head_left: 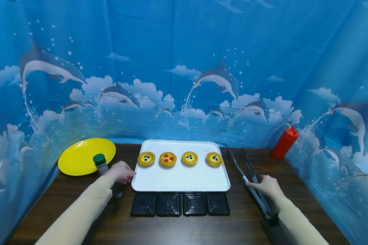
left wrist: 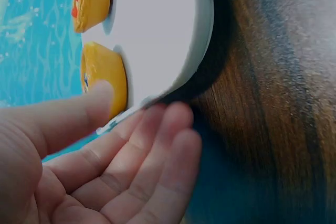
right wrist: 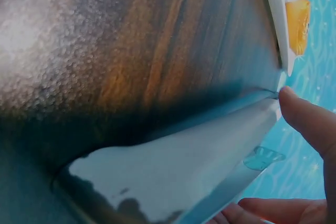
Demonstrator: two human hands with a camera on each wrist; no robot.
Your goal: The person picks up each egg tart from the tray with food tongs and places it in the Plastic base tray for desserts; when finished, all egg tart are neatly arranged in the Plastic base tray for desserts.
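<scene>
White tray (head_left: 179, 182) is lightly pinched by left hand (head_left: 120, 173), metal tongs (head_left: 257, 197) loosely held by right hand (head_left: 268, 187); tongs apparently being taken up, firmer squeeze likely needed next.

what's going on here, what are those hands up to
A person is working with both hands at a dark wooden table. The left hand holds the left edge of a white tray, while the right hand holds metal tongs to the tray's right, their tips spread apart. Four small tarts sit in a row on the tray, none between the tongs' tips. Four black square dishes are lined up along the tray's near side.
</scene>
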